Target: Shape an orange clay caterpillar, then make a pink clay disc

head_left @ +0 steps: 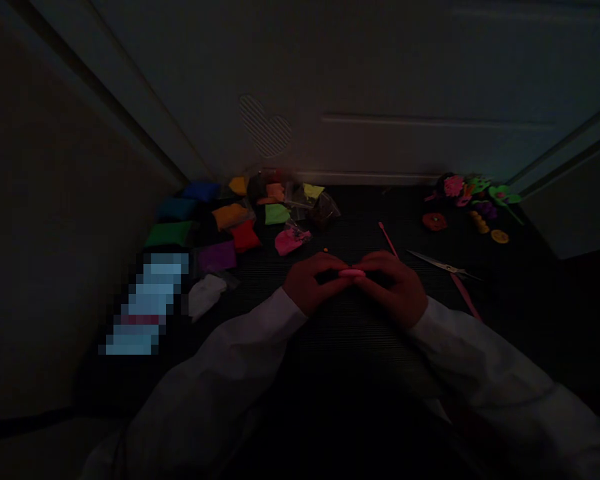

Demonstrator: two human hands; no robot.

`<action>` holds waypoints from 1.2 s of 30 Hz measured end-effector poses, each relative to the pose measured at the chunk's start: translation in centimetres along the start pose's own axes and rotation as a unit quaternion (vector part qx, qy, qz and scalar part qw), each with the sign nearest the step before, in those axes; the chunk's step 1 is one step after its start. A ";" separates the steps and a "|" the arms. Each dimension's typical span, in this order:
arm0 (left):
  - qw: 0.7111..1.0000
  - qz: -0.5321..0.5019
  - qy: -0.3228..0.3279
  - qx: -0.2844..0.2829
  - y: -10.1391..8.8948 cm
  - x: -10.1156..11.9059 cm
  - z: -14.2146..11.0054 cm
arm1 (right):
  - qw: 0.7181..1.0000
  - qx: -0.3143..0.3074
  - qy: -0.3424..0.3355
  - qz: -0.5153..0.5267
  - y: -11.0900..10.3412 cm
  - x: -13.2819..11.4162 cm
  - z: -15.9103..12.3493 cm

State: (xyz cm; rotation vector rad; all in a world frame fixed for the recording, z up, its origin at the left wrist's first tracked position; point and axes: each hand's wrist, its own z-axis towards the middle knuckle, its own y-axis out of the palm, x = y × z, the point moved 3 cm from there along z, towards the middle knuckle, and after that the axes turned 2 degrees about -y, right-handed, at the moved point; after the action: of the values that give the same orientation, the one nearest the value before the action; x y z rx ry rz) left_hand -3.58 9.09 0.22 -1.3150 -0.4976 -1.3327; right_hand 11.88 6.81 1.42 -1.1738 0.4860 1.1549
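Observation:
Between the fingertips of both hands is a small pink piece of modelling clay [352,273], flattened and rounded as seen edge-on. My left hand [312,283] pinches its left side, thumb below and fingers above. On its right side my right hand [396,285] pinches in the same way. The two hands nearly meet over the dark ribbed table [340,333]. Just beyond them lie an opened bag of pink clay [291,240], a tiny orange bit [325,250] and a thin pink tool [388,239].
Several clay packets, among them a green packet [169,234] and a white packet [207,296], lie on the left near a blurred glowing screen [147,303]. Scissors [447,267] and a pink strip-like tool [465,297] rest at right. Behind them sit a red clay piece [434,221] and colourful clay flowers [503,194].

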 end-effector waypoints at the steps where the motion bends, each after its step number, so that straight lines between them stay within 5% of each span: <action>1: 1.000 -0.003 -0.011 0.000 0.0 0.0 0.0 | 1.000 0.001 0.004 0.005 0.0 0.0 0.0; 14: 0.983 -0.130 -0.128 -0.012 -0.1 -0.6 -0.2 | 0.999 0.026 0.018 -0.001 -0.1 0.4 -0.1; 24: 0.983 -0.085 -0.159 -0.020 -0.3 0.2 0.0 | 0.999 0.001 0.015 -0.029 -0.1 0.6 0.0; 36: 0.994 -0.018 -0.105 -0.036 -0.4 0.2 0.1 | 0.998 -0.013 -0.003 -0.066 0.0 0.3 0.2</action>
State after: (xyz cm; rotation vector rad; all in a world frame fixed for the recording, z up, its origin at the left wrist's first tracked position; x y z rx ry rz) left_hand -3.78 9.20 0.60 -1.5215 -0.6258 -1.2576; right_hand 11.92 7.07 1.24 -1.2080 0.3842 1.0532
